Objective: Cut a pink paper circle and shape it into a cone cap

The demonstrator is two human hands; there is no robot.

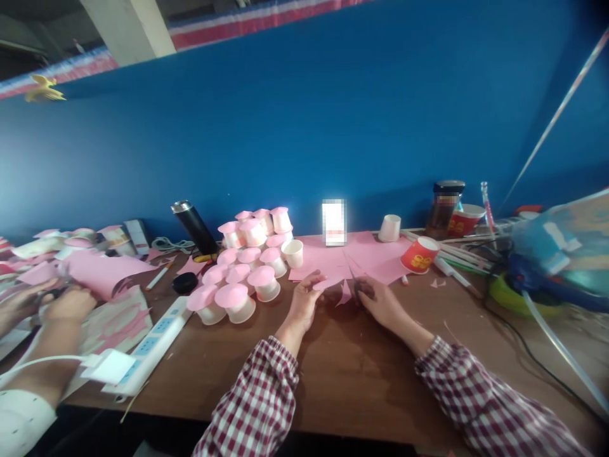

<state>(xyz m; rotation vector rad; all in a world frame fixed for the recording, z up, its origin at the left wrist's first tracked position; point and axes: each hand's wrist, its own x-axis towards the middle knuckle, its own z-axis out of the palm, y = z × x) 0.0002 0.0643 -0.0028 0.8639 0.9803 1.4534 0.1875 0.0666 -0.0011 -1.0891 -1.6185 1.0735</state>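
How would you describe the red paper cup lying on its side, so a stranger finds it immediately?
Start at the blue wall, then look at the brown table below it. The red paper cup lies tipped beside the pink paper sheets; the nearby white cup is plain.

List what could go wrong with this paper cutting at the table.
The left hand pinches the pink paper right beside the scissors in the right hand, so a fingertip might get nicked. The cup stack stands near the left elbow's path; a nudge may topple it.
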